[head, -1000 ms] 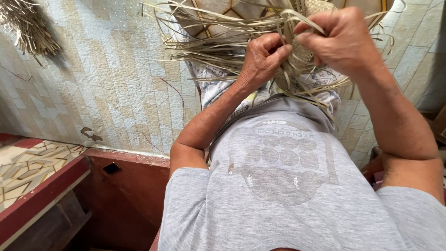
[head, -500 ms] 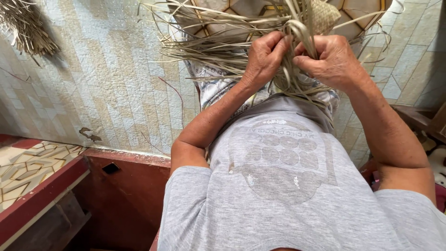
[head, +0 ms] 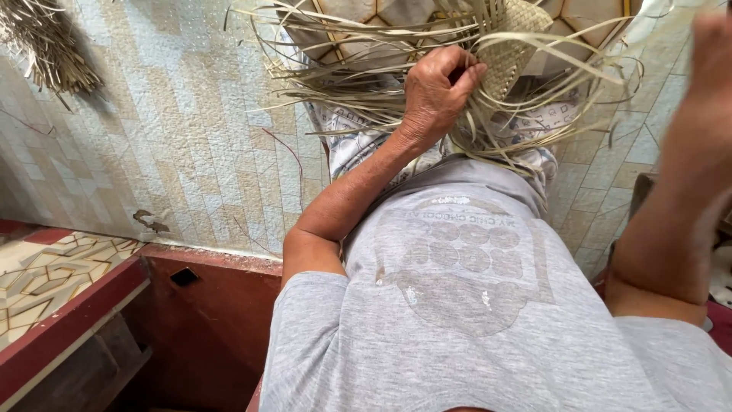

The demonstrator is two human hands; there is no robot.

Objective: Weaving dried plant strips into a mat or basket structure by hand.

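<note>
Bundle of dry pale straw strips point(head: 42, 46) at upper left, lying on cream tiled floor point(head: 168, 137). Red-brown ledge point(head: 206, 305) below. Left hand point(head: 436, 91) closed, gripping loose pale straw strands point(head: 366, 84) of a partly woven straw piece point(head: 518, 38) resting on the lap. Right hand point(head: 709, 46) raised at right edge, blurred; its grip cannot be told.

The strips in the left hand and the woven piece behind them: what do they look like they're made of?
Strips: apparently dried palm leaf or similar plant fibre; pale, flat, matte, curling loosely where the left hand grips them. Woven piece: seemingly the same fibre, plaited tight in a fine checker pattern.
</note>
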